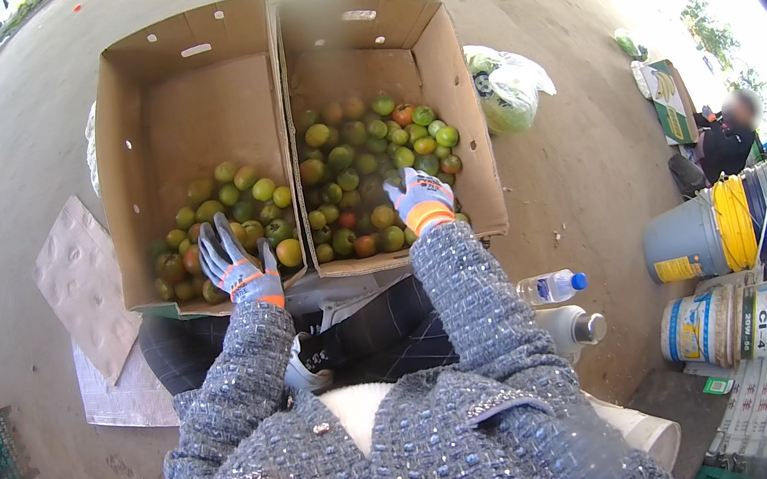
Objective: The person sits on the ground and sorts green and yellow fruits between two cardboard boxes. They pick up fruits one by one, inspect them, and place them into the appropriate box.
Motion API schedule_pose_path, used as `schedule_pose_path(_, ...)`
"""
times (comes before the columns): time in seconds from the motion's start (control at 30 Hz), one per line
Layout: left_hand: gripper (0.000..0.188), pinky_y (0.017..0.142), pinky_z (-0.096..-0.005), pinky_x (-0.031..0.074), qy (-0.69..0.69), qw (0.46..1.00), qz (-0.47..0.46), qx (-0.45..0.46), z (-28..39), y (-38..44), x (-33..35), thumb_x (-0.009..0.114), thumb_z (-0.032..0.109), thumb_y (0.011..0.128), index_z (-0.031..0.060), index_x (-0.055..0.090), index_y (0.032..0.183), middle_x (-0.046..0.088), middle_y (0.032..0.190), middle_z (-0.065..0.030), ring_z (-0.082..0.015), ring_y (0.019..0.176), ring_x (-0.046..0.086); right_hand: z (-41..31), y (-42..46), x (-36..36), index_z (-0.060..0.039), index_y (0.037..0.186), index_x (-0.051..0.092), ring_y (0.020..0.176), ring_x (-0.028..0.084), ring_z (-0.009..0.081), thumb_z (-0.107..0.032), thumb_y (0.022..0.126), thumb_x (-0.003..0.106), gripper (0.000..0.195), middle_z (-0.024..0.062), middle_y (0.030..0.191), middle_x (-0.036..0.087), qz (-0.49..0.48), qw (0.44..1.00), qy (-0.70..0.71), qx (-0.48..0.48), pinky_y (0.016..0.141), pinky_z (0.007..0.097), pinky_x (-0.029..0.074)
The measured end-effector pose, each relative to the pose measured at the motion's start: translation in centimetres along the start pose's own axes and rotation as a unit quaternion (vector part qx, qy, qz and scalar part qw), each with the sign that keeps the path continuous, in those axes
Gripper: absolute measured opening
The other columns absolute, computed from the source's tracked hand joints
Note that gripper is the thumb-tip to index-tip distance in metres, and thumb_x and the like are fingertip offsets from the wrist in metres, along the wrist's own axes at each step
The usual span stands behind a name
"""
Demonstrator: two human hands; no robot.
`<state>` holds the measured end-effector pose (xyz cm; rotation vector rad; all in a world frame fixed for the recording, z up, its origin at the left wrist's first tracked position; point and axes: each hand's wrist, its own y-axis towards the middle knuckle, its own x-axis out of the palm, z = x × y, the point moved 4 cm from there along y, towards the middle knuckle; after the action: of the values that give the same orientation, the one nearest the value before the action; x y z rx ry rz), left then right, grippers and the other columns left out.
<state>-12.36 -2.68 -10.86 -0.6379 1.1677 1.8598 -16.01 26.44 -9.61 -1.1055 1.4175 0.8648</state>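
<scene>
Two cardboard boxes stand side by side before me, with partly ripe tomatoes in both. In the left box (pixel 206 117), green and orange tomatoes (pixel 246 178) lie toward the near side. My left hand (pixel 237 263), in a grey-blue and orange work glove, lies palm down over them with fingers apart. The right box (pixel 442 64) holds a wider spread of mostly green tomatoes (pixel 359 130), a few of them reddish. My right hand (pixel 422 199), gloved alike, reaches onto the tomatoes at that box's right side. Its fingers point down and curl, and whatever lies under them is hidden.
Right of the boxes sit a plastic bag of green produce (pixel 506 85), a water bottle (pixel 549 288) and a white flask (pixel 571 330). Stacked buckets (pixel 684 237) lie farther right, near a seated person (pixel 726 144). Flattened cardboard (pixel 81 280) is on the left floor.
</scene>
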Motion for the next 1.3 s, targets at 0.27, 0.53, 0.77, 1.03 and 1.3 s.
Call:
schedule_pose_path(0.27, 0.084, 0.111, -0.0482, 0.018, -0.004, 0.997, -0.069, 0.038, 0.6, 0.1, 0.4, 0.069, 0.030, 0.075, 0.0104, 0.027, 0.145, 0.028, 0.146, -0.0174, -0.0351, 0.134, 0.025, 6.0, 4.0, 7.3, -0.0110, 0.117, 0.062, 0.112, 0.058, 0.0257, -0.053, 0.077, 0.065, 0.058, 0.0085, 0.122, 0.061, -0.276, 0.948, -0.094, 0.130, 0.091, 0.0390, 0.048)
schedule_pose_path(0.53, 0.090, 0.110, -0.0492, 0.019, -0.032, 0.996, -0.056, 0.057, 0.7, 0.1, 0.0, 0.074, 0.033, 0.069, 0.0086, 0.029, 0.143, 0.032, 0.142, -0.0181, -0.0362, 0.132, 0.028, 5.8, 3.6, 6.8, -0.0060, 0.126, 0.048, 0.112, 0.058, 0.0266, -0.051, 0.071, 0.071, 0.075, 0.0134, 0.122, 0.059, -0.237, 0.959, -0.063, 0.143, 0.092, 0.0376, 0.047)
schedule_pose_path(0.77, 0.097, 0.110, -0.0537, 0.017, -0.083, 0.970, -0.094, 0.208, 3.4, 0.0, -2.3, 0.077, 0.046, 0.061, 0.0083, 0.035, 0.140, 0.034, 0.141, -0.0186, -0.0367, 0.132, 0.029, 0.9, 0.5, 6.3, -0.0012, 0.109, 0.057, 0.082, 0.064, 0.0182, -0.026, 0.077, 0.075, 0.045, 0.0091, 0.097, 0.065, -0.164, 0.726, 0.663, 0.084, 0.071, 0.0301, 0.053)
schedule_pose_path(1.03, 0.082, 0.110, -0.0560, 0.018, -0.139, 0.953, -0.053, 0.265, 2.3, -0.7, -1.7, 0.076, 0.039, 0.058, 0.0119, 0.049, 0.130, 0.054, 0.115, -0.0070, -0.0265, 0.119, 0.046, -10.9, -6.8, 1.9, 0.0010, 0.104, 0.060, 0.084, 0.063, 0.0194, -0.023, 0.070, 0.080, 0.046, 0.0111, 0.096, 0.067, -0.144, 0.841, 0.498, -0.154, 0.077, 0.0306, 0.050)
schedule_pose_path(1.3, 0.071, 0.108, -0.0515, 0.022, -0.076, 0.996, 0.011, 0.043, 0.0, -0.2, 0.0, 0.071, 0.029, 0.074, 0.0065, 0.041, 0.134, 0.047, 0.124, -0.0144, -0.0325, 0.120, 0.041, -5.9, -0.2, 1.9, -0.0055, 0.107, 0.061, 0.088, 0.063, 0.0205, -0.018, 0.083, 0.067, 0.028, 0.0082, 0.102, 0.066, 0.007, 0.853, 0.512, -0.104, 0.079, 0.0312, 0.048)
